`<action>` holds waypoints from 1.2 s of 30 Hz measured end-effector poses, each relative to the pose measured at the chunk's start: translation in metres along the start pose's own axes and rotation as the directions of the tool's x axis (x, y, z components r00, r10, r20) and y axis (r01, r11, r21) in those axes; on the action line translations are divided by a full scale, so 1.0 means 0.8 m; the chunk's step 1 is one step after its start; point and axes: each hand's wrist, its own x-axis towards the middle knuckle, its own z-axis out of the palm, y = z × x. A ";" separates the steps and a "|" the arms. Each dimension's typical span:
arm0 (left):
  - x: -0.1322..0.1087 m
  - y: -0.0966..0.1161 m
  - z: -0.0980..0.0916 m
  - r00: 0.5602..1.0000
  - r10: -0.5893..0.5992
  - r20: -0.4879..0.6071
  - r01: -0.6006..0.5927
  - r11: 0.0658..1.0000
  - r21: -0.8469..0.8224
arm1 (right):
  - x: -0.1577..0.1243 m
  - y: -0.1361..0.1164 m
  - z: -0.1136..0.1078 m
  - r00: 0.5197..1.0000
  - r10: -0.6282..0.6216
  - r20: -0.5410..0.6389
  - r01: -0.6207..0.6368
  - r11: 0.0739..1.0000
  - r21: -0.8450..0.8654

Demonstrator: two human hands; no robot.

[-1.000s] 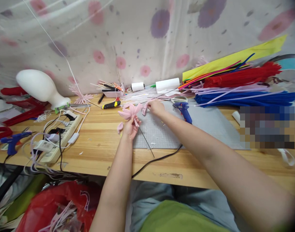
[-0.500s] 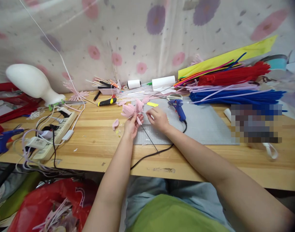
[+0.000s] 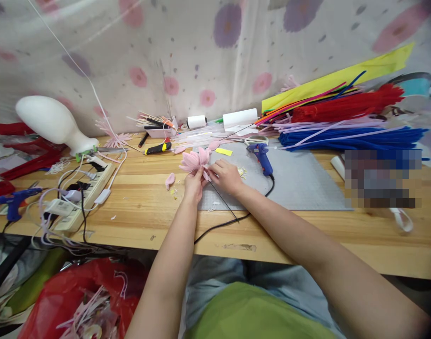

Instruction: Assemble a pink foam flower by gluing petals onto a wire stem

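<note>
A pink fuzzy flower (image 3: 190, 161) with several petals is held above the left edge of the grey mat (image 3: 296, 188). My left hand (image 3: 194, 186) is closed around its base, and a thin dark stem (image 3: 224, 203) slants down to the right from there. Against the flower's lower right side, the fingers of my right hand (image 3: 224, 175) pinch at the pink base; which part they grip is partly hidden. A loose pink petal (image 3: 170, 180) lies on the wood left of my left hand. Just right of my right hand is a small pale yellow tuft (image 3: 242, 172).
A blue glue gun (image 3: 261, 159) rests on the mat, its black cord curving forward. Scissors (image 3: 254, 141) lie behind it. Blue pipe cleaners (image 3: 353, 139) and red ones (image 3: 349, 107) are piled back right. A power strip (image 3: 84, 197) with tangled cables and a white foam head (image 3: 49, 120) stand left.
My right hand has moved left and slightly down to the flower's base, closing the gap to my left hand. The pale yellow tuft on the mat is now uncovered.
</note>
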 end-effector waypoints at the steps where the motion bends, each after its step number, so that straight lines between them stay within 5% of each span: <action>1: 0.000 0.000 0.000 1.000 -0.003 0.007 0.003 1.000 0.007 | 0.000 -0.001 0.001 1.000 0.000 0.003 0.000 1.000 0.000; 10: -0.003 0.000 -0.001 0.997 -0.001 0.073 -0.003 0.999 0.051 | -0.001 -0.005 -0.002 0.999 -0.004 0.042 0.006 0.999 -0.045; 15: -0.002 0.002 -0.002 0.997 0.058 0.054 -0.061 0.997 0.052 | -0.006 -0.004 -0.003 0.994 0.108 -0.008 -0.104 0.970 0.221; 17: -0.002 0.003 -0.003 0.993 0.105 0.050 -0.108 0.993 0.058 | -0.005 0.002 -0.002 0.970 0.244 -0.007 -0.213 0.857 0.469; 20: -0.004 0.006 -0.004 0.987 0.133 0.091 -0.138 0.988 0.061 | 0.003 0.013 0.002 0.911 0.401 0.099 -0.319 0.532 0.784; 22: -0.006 0.008 -0.002 0.985 0.104 0.137 -0.113 0.992 0.056 | 0.011 0.020 0.001 0.900 0.405 0.159 -0.315 0.353 0.881; 24: -0.008 0.011 0.000 0.981 0.035 0.192 -0.049 0.996 0.072 | 0.020 0.024 -0.002 0.906 0.382 0.180 -0.300 0.283 0.911; 31: 0.003 0.040 0.014 0.931 -0.201 0.304 0.123 0.959 0.257 | 0.056 0.034 -0.028 0.913 0.358 0.196 -0.335 0.383 0.861; 36: 0.007 0.059 0.031 0.869 -0.267 0.416 0.159 0.948 0.277 | 0.072 0.039 -0.043 0.868 0.437 0.234 -0.392 0.318 0.863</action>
